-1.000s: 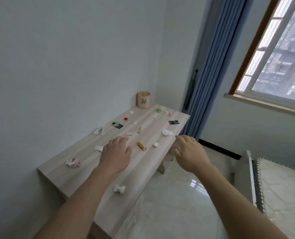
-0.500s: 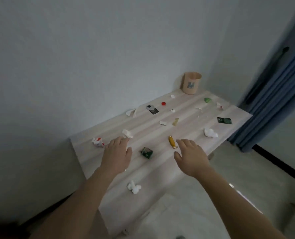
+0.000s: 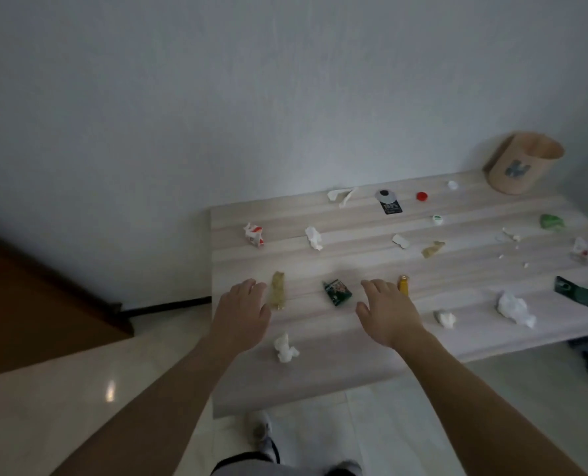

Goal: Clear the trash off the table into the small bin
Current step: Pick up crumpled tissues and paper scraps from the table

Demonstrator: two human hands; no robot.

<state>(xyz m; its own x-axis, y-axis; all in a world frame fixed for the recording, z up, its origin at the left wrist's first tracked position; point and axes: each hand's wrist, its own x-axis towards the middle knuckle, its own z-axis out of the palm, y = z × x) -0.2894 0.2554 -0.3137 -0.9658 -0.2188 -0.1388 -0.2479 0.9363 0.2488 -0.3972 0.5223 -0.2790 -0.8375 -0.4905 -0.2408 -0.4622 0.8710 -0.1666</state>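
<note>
left hand [image 3: 243,312]: spread, empty, left of green packet [image 3: 337,292]
right hand [image 3: 387,314]: spread, empty, nearer, just right of it

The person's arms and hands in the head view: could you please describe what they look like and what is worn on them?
The left hand and right hand wear no gloves, and I see no rings, watch or bracelet. The left forearm and right forearm show no sleeve down to the picture's lower edge. No markings are visible.
</note>
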